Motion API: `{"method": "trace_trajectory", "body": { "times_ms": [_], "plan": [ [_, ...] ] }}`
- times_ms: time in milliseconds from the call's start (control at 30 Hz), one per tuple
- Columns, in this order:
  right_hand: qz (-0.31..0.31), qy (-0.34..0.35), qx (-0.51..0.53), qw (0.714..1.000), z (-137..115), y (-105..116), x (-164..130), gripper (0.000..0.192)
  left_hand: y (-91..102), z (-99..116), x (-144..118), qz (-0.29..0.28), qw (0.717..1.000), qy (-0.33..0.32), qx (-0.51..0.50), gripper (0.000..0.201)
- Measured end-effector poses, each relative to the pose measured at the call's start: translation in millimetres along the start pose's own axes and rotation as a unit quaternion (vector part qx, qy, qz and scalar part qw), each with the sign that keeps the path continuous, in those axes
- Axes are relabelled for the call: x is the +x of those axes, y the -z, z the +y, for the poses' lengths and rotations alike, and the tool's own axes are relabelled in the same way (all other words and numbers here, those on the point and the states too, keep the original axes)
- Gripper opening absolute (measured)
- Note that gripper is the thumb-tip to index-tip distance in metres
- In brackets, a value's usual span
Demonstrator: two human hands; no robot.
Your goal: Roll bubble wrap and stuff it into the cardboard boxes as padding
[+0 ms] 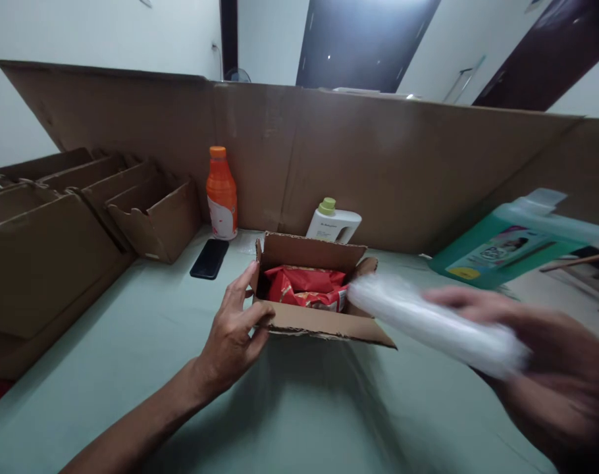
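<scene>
In front of me a small cardboard box (319, 320) stands with its flaps up and spread. Red shiny packets (304, 282) lie inside it. My left hand (237, 319) grips the box's left edge, fingers at the left wall and thumb by the front flap. Just right of the box, a whitish roll of clear plastic wrap (438, 324), blurred by motion, is held in my right hand (531, 342). The roll's left end is near the box's right side; whether they touch I cannot tell.
Behind the box are an orange bottle (221, 197), a white bottle with a green cap (333, 224) and a black phone (209, 259). Open cardboard bins (154, 224) line the left. A jug of green liquid (507, 240) is at right. A tall cardboard panel (378, 158) closes the back.
</scene>
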State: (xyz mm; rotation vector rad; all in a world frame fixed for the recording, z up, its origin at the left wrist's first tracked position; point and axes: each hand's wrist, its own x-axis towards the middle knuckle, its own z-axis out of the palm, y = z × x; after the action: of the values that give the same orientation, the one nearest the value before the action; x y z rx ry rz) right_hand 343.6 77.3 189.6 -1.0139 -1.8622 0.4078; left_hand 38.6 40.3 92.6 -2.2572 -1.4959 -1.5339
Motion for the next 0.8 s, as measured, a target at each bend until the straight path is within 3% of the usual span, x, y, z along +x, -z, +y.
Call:
{"method": "trace_trajectory", "body": {
  "times_ms": [100, 200, 333, 467, 567, 633, 733, 800],
  "plan": [
    [-0.184, 0.122, -0.008, 0.975, -11.5, -48.3, 67.6, 0.033, -0.8, -1.1, 0.3, 0.007, 1.0, -0.002, -0.007, 0.026],
    [-0.336, 0.17, -0.003, 0.926, -9.1, -108.5, 111.4, 0.041, -0.6, -2.8, 1.0, 0.008, 1.0, 0.001, -0.014, 0.026],
    [-0.498, 0.181, -0.033, 0.847, 7.1, -166.8, 124.3, 0.037, 0.1, -5.4, -0.5, 0.003, 1.0, -0.001, -0.022, 0.026],
    [-0.528, 0.209, -0.116, 0.815, 20.1, -192.7, 112.8, 0.024, -1.9, -10.0, 2.1, 0.0, 1.0, -0.002, -0.028, 0.027],
    [-0.504, 0.228, -0.126, 0.823, 20.9, -184.5, 111.9, 0.025, -4.1, -11.9, 5.2, 0.004, 0.999, 0.002, -0.036, 0.03],
    [-0.454, 0.232, -0.115, 0.853, 15.3, -158.3, 113.9, 0.04, -3.2, -12.4, 3.5, 0.015, 0.999, 0.016, -0.038, 0.039],
    [-0.288, 0.174, -0.12, 0.934, 4.6, -92.1, 100.2, 0.038, 4.2, -17.9, -10.5, 0.054, 0.995, 0.065, -0.045, 0.064],
    [-0.116, 0.072, -0.139, 0.981, 6.8, -46.2, 71.2, 0.025, 10.3, -27.3, -26.8, 0.061, 0.988, 0.132, -0.06, 0.075]
  ]
}}
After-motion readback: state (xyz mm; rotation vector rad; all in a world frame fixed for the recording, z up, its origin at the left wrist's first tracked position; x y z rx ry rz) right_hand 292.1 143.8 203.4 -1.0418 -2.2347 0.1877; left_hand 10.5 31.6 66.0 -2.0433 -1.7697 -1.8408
